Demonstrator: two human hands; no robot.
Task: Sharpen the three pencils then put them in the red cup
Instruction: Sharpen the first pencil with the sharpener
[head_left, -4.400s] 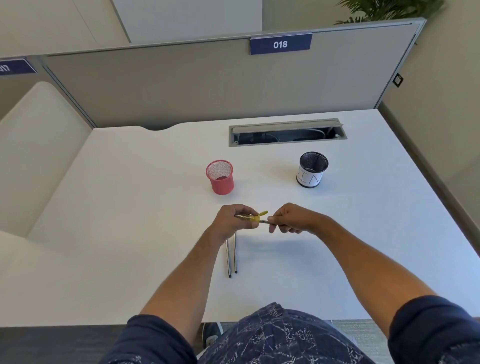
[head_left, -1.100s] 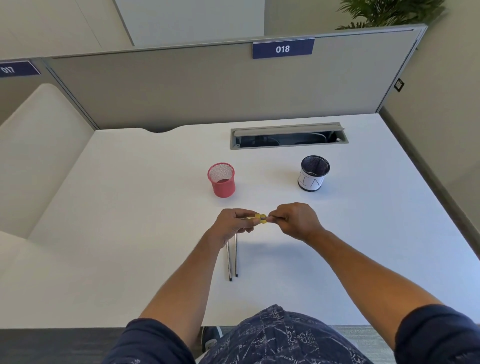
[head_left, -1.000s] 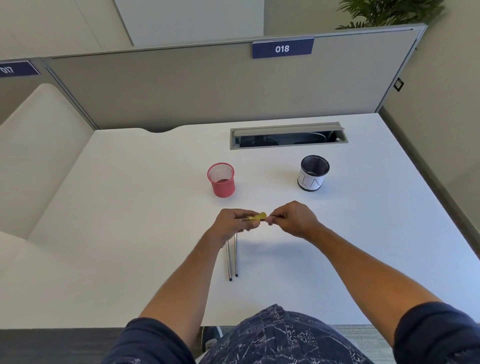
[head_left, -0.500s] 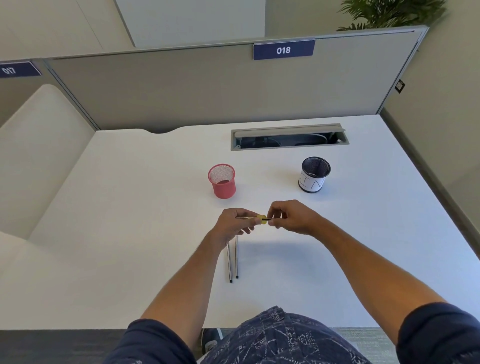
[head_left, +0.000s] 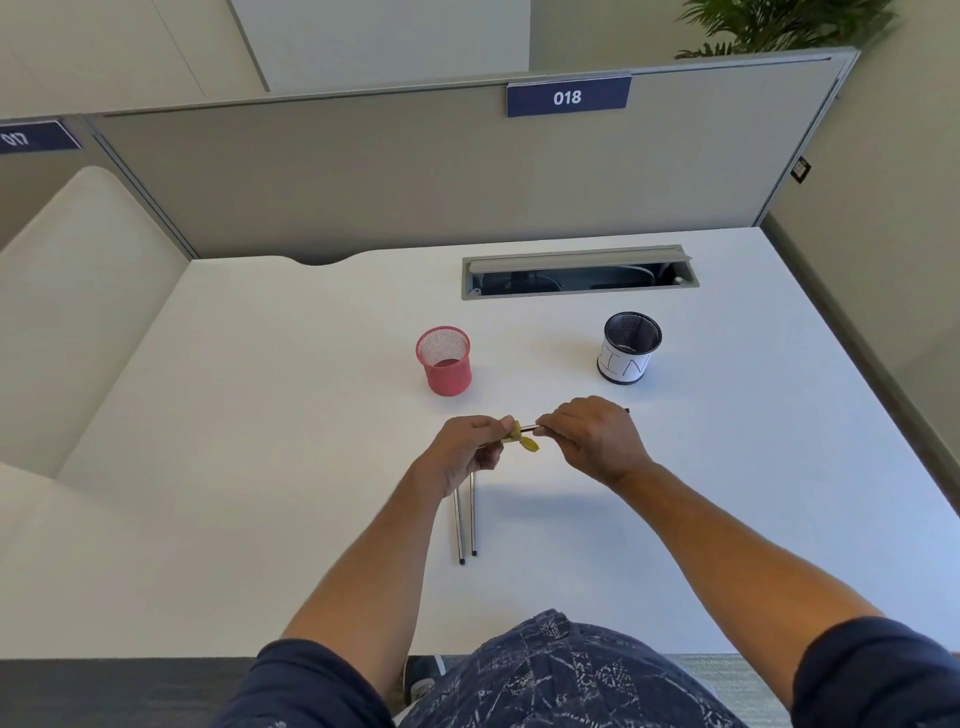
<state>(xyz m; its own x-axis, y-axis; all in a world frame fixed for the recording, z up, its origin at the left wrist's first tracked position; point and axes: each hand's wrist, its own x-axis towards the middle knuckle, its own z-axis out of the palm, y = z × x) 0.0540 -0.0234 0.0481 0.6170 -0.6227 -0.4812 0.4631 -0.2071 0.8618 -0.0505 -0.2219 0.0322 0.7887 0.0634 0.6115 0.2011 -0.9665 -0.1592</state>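
My left hand (head_left: 467, 449) pinches a small yellow sharpener (head_left: 519, 435) above the white desk. My right hand (head_left: 595, 436) grips a dark pencil (head_left: 530, 428) whose tip sits in the sharpener; its far end pokes out past my knuckles. Two more pencils (head_left: 465, 525) lie side by side on the desk just below my left hand, partly hidden by it. The red mesh cup (head_left: 444, 361) stands upright and empty behind my left hand.
A black mesh cup with a white paper band (head_left: 630, 347) stands to the right of the red one. An open cable tray (head_left: 579, 273) is set into the desk near the grey partition (head_left: 415, 171). The desk's front edge (head_left: 208, 656) is near my lap.
The hands stay in one spot while the right hand twists the pencil in the sharpener. The sharpener's yellow flap now hangs lower, and the pencil's far end shows past my right knuckles.
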